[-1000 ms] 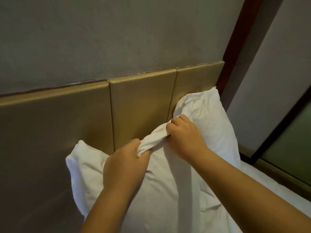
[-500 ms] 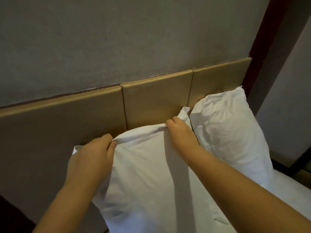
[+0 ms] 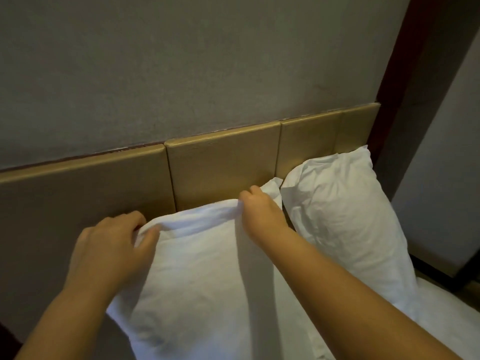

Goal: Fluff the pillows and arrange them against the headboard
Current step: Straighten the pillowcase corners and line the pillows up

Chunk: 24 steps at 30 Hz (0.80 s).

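While the near pillow (image 3: pixel 202 268) sits up at the headboard (image 3: pixel 220 162) beside the second pillow (image 3: pixel 342 224), my left hand (image 3: pixel 111 245) and right hand (image 3: pixel 262 214) pinch its top edge, fingers curled. Risk: I'm gripping only cover fabric, so the filling sags and it slumps.

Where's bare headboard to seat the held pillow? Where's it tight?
Free: the tan padded headboard left of the left hand, and its middle panel above the held white pillow. Tight: the right hand sits where that pillow's corner nears the second white pillow at the headboard's right end.
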Each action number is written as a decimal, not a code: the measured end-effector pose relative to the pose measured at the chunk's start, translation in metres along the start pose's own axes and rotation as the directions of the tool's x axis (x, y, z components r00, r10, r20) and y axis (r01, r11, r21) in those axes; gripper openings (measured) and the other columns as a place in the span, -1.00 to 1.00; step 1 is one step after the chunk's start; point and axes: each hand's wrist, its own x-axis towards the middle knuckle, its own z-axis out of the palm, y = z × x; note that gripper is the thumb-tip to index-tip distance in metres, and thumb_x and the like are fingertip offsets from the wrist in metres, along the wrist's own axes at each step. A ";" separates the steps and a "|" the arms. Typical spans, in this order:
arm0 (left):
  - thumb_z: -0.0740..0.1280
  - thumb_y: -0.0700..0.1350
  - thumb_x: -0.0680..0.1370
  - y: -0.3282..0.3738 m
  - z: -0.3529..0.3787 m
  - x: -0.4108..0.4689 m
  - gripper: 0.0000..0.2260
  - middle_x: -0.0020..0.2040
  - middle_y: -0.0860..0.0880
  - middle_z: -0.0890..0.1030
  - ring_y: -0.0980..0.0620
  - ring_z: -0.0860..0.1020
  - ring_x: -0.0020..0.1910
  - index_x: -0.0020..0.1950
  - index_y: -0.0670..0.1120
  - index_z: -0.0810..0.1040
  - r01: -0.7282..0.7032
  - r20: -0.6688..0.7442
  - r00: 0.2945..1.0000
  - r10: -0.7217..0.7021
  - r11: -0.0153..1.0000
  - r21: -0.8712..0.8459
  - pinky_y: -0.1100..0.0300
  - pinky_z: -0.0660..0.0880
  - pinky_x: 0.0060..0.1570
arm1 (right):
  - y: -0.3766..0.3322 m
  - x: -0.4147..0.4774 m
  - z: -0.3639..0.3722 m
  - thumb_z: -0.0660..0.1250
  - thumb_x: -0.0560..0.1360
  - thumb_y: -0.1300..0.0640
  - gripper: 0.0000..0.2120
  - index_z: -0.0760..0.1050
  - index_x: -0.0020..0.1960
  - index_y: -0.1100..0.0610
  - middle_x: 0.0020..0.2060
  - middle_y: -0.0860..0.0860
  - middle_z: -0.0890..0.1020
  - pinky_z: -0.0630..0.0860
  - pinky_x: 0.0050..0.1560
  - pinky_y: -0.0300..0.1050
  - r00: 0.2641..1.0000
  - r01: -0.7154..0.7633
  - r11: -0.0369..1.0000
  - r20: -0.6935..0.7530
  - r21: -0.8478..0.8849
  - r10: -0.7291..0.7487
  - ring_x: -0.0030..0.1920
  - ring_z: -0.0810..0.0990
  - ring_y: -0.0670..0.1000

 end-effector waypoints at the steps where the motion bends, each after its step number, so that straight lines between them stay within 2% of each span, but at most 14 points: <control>1: 0.26 0.09 0.56 -0.006 -0.006 0.003 -0.90 -0.29 0.15 0.47 0.16 0.41 -0.31 -0.13 0.11 0.48 0.000 0.071 0.997 -0.003 0.999 0.043 0.22 0.33 -0.26 | -0.006 0.000 0.002 0.35 0.50 0.20 -0.68 0.40 0.22 0.16 0.18 0.12 0.47 0.52 0.05 0.00 0.999 0.044 0.999 0.005 -0.001 -0.044 0.09 0.53 0.15; 3: 0.25 0.07 0.55 -0.019 -0.016 0.006 -0.95 -0.26 0.16 0.48 0.17 0.43 -0.30 -0.08 0.13 0.45 -0.039 0.207 0.978 0.007 0.988 0.150 0.27 0.27 -0.29 | -0.029 -0.004 0.009 0.32 0.50 0.17 -0.67 0.40 0.25 0.12 0.17 0.09 0.48 0.55 0.01 0.00 0.985 0.172 0.985 0.015 0.027 -0.173 0.05 0.55 0.15; 5: 0.22 0.10 0.54 -0.026 -0.022 0.006 -0.94 -0.23 0.17 0.50 0.20 0.45 -0.28 -0.05 0.16 0.40 -0.092 0.311 0.950 0.020 0.971 0.219 0.28 0.27 -0.23 | -0.061 -0.010 0.018 0.30 0.51 0.09 -0.64 0.39 0.29 0.09 0.18 0.08 0.49 0.55 0.05 0.03 0.956 0.281 0.955 0.064 0.091 -0.287 0.07 0.55 0.15; 8: 0.19 0.13 0.52 -0.026 -0.024 0.007 -0.87 -0.26 0.13 0.49 0.21 0.42 -0.28 -0.18 0.17 0.29 -0.142 0.324 0.945 0.039 0.942 0.304 0.23 0.23 -0.20 | -0.109 -0.019 0.034 0.27 0.51 0.03 -0.63 0.36 0.28 0.10 0.17 0.11 0.48 0.52 0.06 0.08 0.913 0.355 0.913 0.134 0.199 -0.384 0.09 0.53 0.16; 11: 0.14 0.14 0.54 -0.029 -0.019 0.005 -0.83 -0.22 0.15 0.47 0.21 0.42 -0.20 -0.21 0.15 0.25 -0.203 0.308 0.948 0.084 0.903 0.380 0.22 0.26 -0.11 | -0.133 -0.020 0.050 0.28 0.54 0.08 -0.68 0.35 0.25 0.14 0.13 0.14 0.45 0.50 0.04 0.04 0.918 0.300 0.923 0.191 0.239 -0.348 0.06 0.53 0.18; 14: 0.10 0.13 0.61 -0.043 -0.017 0.000 -0.91 -0.18 0.14 0.53 0.20 0.51 -0.13 -0.07 0.18 0.32 -0.176 0.326 0.945 0.041 0.902 0.395 0.24 0.39 0.00 | -0.140 -0.016 0.052 0.31 0.54 0.17 -0.76 0.46 0.19 0.17 0.08 0.14 0.45 0.52 0.07 0.04 0.916 0.256 0.949 0.268 0.183 -0.298 0.00 0.55 0.19; 17: 0.22 0.09 0.58 -0.062 -0.022 -0.007 -0.93 -0.21 0.09 0.55 0.13 0.56 -0.22 0.03 0.17 0.37 -0.087 0.202 0.979 0.015 0.931 0.353 0.23 0.52 -0.20 | -0.149 -0.016 0.043 0.33 0.53 0.22 -0.76 0.48 0.18 0.19 0.11 0.13 0.43 0.52 0.10 0.02 0.933 0.290 0.941 0.166 0.175 -0.318 0.02 0.54 0.18; 19: 0.33 0.02 0.53 -0.067 -0.026 -0.010 -0.88 -0.26 0.06 0.56 0.06 0.57 -0.31 0.02 0.10 0.43 -0.039 0.063 0.998 0.020 0.947 0.319 0.19 0.48 -0.38 | -0.156 -0.017 0.040 0.35 0.52 0.23 -0.76 0.49 0.18 0.18 0.10 0.12 0.42 0.51 0.08 -0.03 0.939 0.328 0.929 0.052 0.172 -0.341 0.01 0.54 0.14; 22: 0.25 -0.02 0.58 -0.059 -0.025 -0.016 -0.92 -0.19 0.07 0.54 0.07 0.55 -0.28 0.04 0.08 0.39 0.042 0.024 0.998 -0.052 0.951 0.307 0.24 0.37 -0.41 | -0.156 -0.021 0.047 0.37 0.51 0.20 -0.69 0.46 0.24 0.14 0.15 0.11 0.41 0.51 0.10 -0.06 0.936 0.333 0.926 0.057 0.179 -0.348 0.06 0.54 0.13; 24: 0.20 -0.04 0.60 -0.051 -0.021 -0.021 -0.97 -0.20 0.06 0.47 0.07 0.50 -0.34 -0.02 0.05 0.36 0.100 0.001 0.995 -0.104 0.959 0.266 0.23 0.33 -0.43 | -0.148 -0.029 0.057 0.40 0.50 0.16 -0.61 0.42 0.29 0.06 0.24 0.09 0.40 0.51 0.15 -0.04 0.939 0.319 0.922 0.062 0.220 -0.340 0.15 0.52 0.14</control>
